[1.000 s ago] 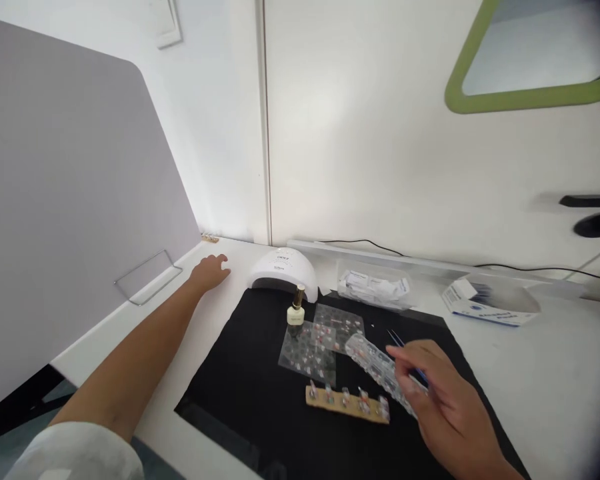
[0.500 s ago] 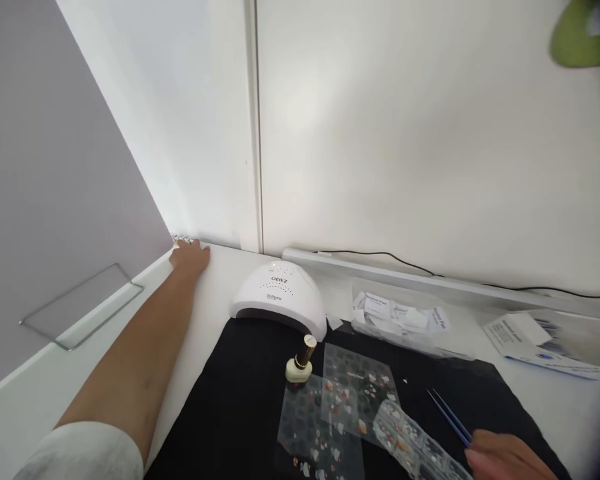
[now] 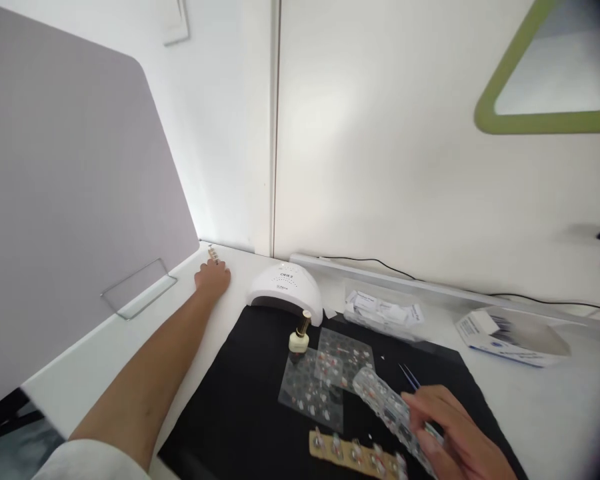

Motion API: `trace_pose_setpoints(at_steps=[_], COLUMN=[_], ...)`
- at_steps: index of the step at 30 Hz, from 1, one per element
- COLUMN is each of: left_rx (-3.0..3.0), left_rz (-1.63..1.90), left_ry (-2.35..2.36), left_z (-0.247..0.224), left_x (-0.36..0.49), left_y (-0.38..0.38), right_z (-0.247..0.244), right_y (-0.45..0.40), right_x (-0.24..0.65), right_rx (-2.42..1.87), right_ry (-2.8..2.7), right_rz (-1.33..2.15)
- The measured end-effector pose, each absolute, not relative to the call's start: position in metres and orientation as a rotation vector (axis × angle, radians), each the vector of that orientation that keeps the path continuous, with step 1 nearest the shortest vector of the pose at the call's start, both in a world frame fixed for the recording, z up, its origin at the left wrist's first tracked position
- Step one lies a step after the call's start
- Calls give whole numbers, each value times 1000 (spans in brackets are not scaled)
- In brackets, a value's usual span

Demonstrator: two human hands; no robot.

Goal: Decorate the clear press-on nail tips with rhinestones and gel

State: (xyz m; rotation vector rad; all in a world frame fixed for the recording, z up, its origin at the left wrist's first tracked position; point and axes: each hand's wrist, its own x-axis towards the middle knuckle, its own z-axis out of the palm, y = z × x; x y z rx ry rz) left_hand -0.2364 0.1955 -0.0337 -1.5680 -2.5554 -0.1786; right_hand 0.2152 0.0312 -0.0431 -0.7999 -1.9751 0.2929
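My left hand (image 3: 213,275) is stretched to the far left corner of the white desk, its fingers closed at a small tan strip with nail tips (image 3: 213,254) that shows just beyond them. My right hand (image 3: 445,427) pinches blue tweezers (image 3: 409,377), tips pointing away from me. Under and beside that hand lies a clear compartment case of small nail decorations (image 3: 383,400). Two clear sticker sheets (image 3: 313,387) overlap on the black mat (image 3: 240,400), and a cream nail polish bottle (image 3: 299,342) stands at their upper edge. Nearest me, a tan strip (image 3: 347,453) carries several nail tips on holders.
A white nail lamp (image 3: 285,287) sits at the mat's back edge. Behind the mat are a clear bag of white packets (image 3: 383,310) and an open white box (image 3: 510,337). A grey board with a wire frame (image 3: 140,288) rises at left. A black cable (image 3: 380,265) runs along the wall.
The view has shifted, bringing the near tan strip into sight. My left hand has come slightly back from the corner with the far strip at its fingers. My right hand keeps the tweezers.
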Motion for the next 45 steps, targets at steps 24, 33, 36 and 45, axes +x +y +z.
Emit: trace_pose_setpoints(at_steps=[24,33,36,45], left_rx=[-1604,-1566,-1548,-1673], left_rz=[-325,-412,-479,-666], left_ry=[-2773,-2880,-2900,-2832], left_z=[-27,-26,-25,-18], left_x=[-225,-225,-225,-190], left_y=[-4,-10,-21,-47], right_z=[-32,-34,-35,-33], right_y=[30,31,31,31], right_x=[206,204,204,205], right_rx=[-918,-904,-898,-907], right_ry=[-1759,-1787,-1792,-1765], right_rz=[312,340,347,355])
